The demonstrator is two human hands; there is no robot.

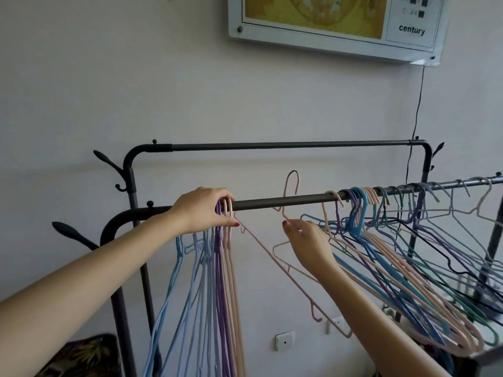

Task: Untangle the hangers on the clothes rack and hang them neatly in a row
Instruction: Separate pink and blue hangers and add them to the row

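A dark clothes rack has a near rail [272,203] running left to right. At its left end a neat bunch of hangers [217,289], blue, purple and pink, hangs straight down. My left hand [204,209] rests on the rail there, fingers closed over their hooks. My right hand [304,240] pinches the neck of a loose pink hanger [288,273], whose hook [292,180] rises above the rail, off it. To the right a tangled mass of hangers [402,268] in blue, purple, pink, green and black hangs slanted from the rail.
A second, higher rail [285,145] runs behind, near the wall. Coat pegs [107,161] stick out at the rack's left posts. A framed board [334,25] hangs on the wall with a black cord [416,112] dropping from it. A patterned cushion [81,357] lies at lower left.
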